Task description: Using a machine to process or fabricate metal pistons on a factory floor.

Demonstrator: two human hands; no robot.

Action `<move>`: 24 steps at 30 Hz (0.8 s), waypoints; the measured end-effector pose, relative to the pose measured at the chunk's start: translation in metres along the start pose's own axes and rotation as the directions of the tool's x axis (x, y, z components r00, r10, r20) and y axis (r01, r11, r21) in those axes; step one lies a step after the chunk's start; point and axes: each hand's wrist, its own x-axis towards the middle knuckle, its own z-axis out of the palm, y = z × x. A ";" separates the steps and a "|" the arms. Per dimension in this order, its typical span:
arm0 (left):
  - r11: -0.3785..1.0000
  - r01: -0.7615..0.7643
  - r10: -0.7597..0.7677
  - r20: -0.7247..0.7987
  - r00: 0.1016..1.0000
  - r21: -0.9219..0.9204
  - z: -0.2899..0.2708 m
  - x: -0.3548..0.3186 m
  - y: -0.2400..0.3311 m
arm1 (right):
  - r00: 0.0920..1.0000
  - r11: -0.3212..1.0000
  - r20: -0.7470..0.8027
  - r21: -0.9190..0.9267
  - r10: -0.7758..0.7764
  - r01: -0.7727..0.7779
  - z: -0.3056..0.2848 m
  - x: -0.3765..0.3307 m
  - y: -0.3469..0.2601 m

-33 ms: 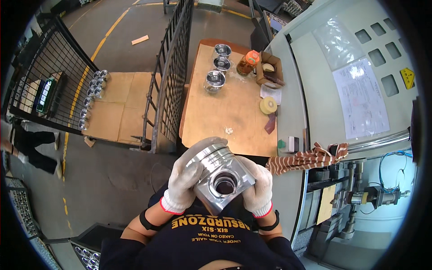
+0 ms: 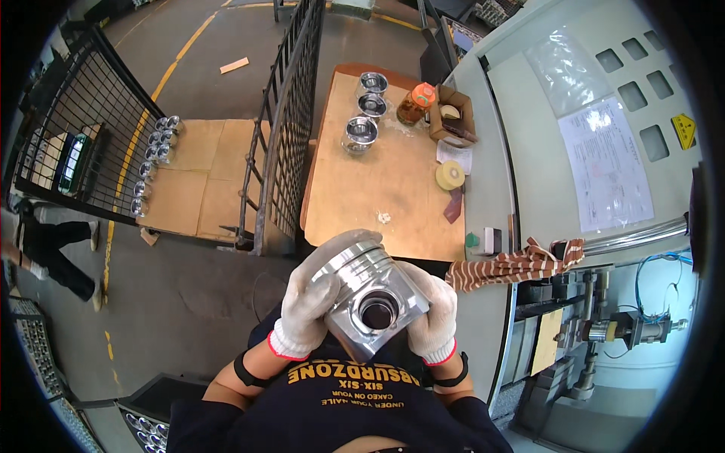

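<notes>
A shiny metal piston [image 2: 353, 281] is held in front of my chest, tilted, with its ring grooves up and its round pin bore [image 2: 378, 310] facing me. My left hand [image 2: 306, 302], in a white knit glove, wraps the grooved end, fingers over the top and thumb on the near side. From the other side my right hand [image 2: 436, 313], gloved the same way, grips the skirt; part of its fingers is hidden behind the metal. Beyond my hands, three more pistons [image 2: 360, 134] stand in a row on the brown-topped table [image 2: 347, 196].
Beside those pistons are an orange-lidded jar [image 2: 416, 104], a cardboard box [image 2: 455, 113] and a tape roll [image 2: 450, 175]. A striped cloth [image 2: 513, 268] hangs by the machine [image 2: 612, 332] at right. A black mesh cage [image 2: 283, 128] stands left of the table, several pistons [image 2: 140, 189] on cardboard inside.
My hands and the piston look the same. At the far left, a walking person's legs have shifted slightly.
</notes>
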 end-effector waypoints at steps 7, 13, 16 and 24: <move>0.999 -0.040 0.039 0.057 0.998 0.019 -0.002 -0.013 0.006 | 0.999 0.997 -0.042 -0.081 0.003 -0.006 0.005 -0.010 -0.025; 0.994 0.057 -0.035 0.210 0.977 -0.097 -0.013 -0.018 0.002 | 0.977 0.930 -0.064 -0.325 -0.205 0.173 0.009 -0.027 -0.041; 0.992 0.043 -0.007 0.296 0.955 -0.118 -0.023 -0.019 -0.007 | 0.963 0.873 -0.050 -0.437 -0.266 0.218 0.011 -0.034 -0.049; 0.993 0.032 -0.001 0.261 0.965 -0.116 -0.018 -0.023 -0.003 | 0.962 0.887 -0.087 -0.415 -0.258 0.201 0.019 -0.041 -0.042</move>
